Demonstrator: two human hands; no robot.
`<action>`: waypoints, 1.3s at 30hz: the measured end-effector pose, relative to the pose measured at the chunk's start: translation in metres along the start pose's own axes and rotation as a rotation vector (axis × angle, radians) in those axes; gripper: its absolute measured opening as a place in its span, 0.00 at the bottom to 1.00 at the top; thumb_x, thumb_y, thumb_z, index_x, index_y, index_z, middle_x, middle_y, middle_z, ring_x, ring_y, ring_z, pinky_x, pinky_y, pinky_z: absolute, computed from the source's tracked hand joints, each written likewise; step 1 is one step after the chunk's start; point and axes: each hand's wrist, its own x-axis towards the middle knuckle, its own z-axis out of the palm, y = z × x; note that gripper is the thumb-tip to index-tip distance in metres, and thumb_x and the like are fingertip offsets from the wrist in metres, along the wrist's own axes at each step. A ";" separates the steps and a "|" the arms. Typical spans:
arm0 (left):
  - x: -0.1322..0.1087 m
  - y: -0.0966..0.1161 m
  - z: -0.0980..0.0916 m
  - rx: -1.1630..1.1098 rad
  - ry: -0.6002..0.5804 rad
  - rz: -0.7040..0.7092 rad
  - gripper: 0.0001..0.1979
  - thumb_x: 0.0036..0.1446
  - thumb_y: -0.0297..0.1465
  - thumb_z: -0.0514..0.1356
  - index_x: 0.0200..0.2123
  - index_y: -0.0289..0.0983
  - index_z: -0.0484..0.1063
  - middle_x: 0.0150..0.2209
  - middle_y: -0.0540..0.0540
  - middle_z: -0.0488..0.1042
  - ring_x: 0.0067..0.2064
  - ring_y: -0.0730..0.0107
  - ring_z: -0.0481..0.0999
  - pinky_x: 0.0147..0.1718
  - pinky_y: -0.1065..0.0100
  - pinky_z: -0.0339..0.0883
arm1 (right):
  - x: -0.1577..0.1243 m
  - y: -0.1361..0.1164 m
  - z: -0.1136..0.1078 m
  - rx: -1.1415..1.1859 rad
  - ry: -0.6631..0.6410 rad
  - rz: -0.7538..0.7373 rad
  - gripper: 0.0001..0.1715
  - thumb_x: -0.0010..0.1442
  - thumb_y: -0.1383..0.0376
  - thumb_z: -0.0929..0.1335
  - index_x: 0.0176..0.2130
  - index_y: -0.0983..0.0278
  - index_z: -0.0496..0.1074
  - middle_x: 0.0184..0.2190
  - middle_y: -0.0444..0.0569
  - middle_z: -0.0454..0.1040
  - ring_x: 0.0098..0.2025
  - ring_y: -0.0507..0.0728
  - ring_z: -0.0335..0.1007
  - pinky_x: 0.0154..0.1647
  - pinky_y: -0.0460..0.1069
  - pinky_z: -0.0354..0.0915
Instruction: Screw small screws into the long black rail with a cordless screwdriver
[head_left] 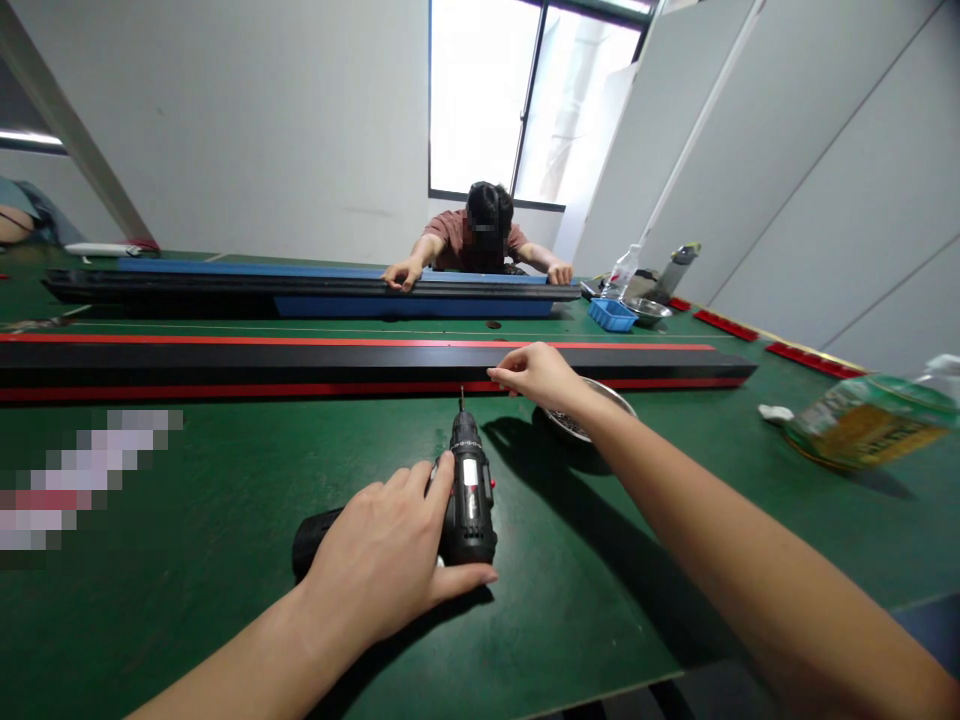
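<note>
My left hand (382, 540) is wrapped round a black cordless drill (469, 500) that lies on its side on the green table. The drill's bit points away from me, towards a long black bar with red edges (360, 358). Over the bar's near edge, my right hand (536, 375) has its thumb and fingertips pinched together; anything between them is too small to make out. Below my right wrist stands a round metal bowl (622, 400) with small dark pieces in it, partly hidden by my forearm.
Across the table (225, 470), a person (450, 235) has both hands on another long black bar (330, 288) over blue strips. At the right are a blue basket (612, 315), a clear bottle (622, 270), a second metal bowl (649, 311) and a large plastic jar (870, 420).
</note>
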 end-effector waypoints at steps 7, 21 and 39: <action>-0.001 0.000 0.001 -0.007 0.006 0.007 0.49 0.55 0.64 0.57 0.69 0.36 0.61 0.52 0.36 0.76 0.49 0.47 0.78 0.45 0.50 0.75 | 0.016 0.004 0.070 0.057 0.199 0.149 0.13 0.66 0.61 0.71 0.37 0.65 0.85 0.31 0.53 0.84 0.33 0.59 0.79 0.38 0.48 0.67; 0.001 0.000 0.001 0.007 -0.011 -0.002 0.50 0.55 0.64 0.58 0.69 0.36 0.61 0.52 0.36 0.76 0.49 0.46 0.78 0.45 0.49 0.76 | 0.017 0.023 0.099 0.233 0.195 0.083 0.13 0.69 0.63 0.70 0.39 0.66 0.85 0.34 0.50 0.85 0.28 0.54 0.78 0.34 0.46 0.66; -0.002 0.002 0.000 -0.005 -0.016 -0.004 0.49 0.55 0.64 0.58 0.68 0.36 0.61 0.51 0.36 0.76 0.48 0.46 0.78 0.45 0.49 0.76 | 0.020 0.031 0.103 0.242 0.163 0.049 0.14 0.68 0.62 0.69 0.42 0.66 0.84 0.35 0.50 0.85 0.27 0.53 0.76 0.35 0.46 0.67</action>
